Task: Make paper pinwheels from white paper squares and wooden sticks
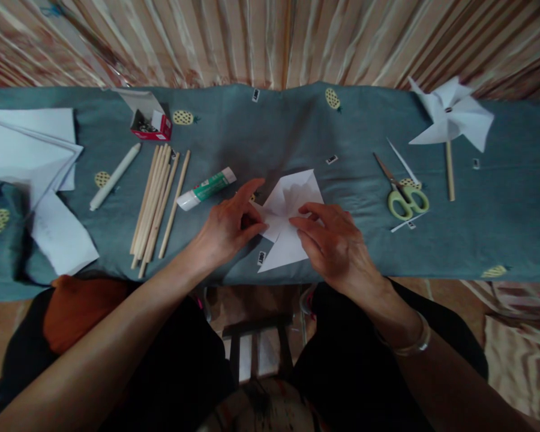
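Note:
A white paper pinwheel piece, cut and partly folded, lies near the front of the cloth-covered table. My left hand is at its left flap, thumb and curled fingers closed on the paper while the index finger points outward. From the other side my right hand pinches the paper close to its middle with thumb and fingers. The fingers partly hide the folds. A green and white glue stick lies just left of the paper, apart from my left hand.
Wooden sticks, a whitish rod, an open red box and paper sheets lie to the left. Green-handled scissors, paper strips and a finished pinwheel on a stick lie right. A pleated curtain hangs behind.

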Demonstrator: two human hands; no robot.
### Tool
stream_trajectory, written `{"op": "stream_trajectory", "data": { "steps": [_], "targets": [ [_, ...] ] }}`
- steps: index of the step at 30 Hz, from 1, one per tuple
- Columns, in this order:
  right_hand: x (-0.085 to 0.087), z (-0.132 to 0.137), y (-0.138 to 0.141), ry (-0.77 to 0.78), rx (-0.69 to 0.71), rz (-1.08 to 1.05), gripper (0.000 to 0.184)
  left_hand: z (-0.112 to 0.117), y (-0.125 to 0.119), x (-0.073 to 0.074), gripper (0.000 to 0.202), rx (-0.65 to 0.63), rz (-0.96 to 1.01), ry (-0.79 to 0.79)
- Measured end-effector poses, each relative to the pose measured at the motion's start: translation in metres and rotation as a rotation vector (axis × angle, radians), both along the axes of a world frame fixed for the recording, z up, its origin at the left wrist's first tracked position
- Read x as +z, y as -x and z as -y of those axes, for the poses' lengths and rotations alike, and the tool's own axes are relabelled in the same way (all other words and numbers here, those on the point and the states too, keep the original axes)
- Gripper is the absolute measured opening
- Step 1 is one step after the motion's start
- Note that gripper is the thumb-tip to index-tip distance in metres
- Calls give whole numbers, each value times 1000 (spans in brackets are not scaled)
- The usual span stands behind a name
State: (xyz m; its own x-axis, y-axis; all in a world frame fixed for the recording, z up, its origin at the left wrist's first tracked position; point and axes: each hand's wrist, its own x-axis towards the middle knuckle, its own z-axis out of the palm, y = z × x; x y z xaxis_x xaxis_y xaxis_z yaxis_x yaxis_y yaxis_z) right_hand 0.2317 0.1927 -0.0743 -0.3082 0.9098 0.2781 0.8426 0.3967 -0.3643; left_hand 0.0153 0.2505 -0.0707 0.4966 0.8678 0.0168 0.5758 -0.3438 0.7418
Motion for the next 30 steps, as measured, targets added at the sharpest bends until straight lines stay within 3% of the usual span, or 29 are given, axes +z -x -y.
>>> {"op": "stream_trajectory", "data": {
  "steps": [14, 19, 22, 26, 30],
  "targets": [
    [-7, -9, 11, -37, -1, 36, 35, 1, 0, -2, 60, -5, -40, -41],
    [-4, -8, 12, 36, 7, -6, 39, 8, 1, 5, 40, -28, -166, -286],
    [-2, -8, 12, 75, 8, -8, 42, 12, -2, 5, 23, -109, -235, -446],
    [-1, -8, 12, 85, -2, -20, 43, 16, -9, -1, 25, -198, -260, -527],
    [-2, -8, 13, 84, -10, -25, 42, 17, -13, -5, 27, -196, -286, -540]
  ]
}}
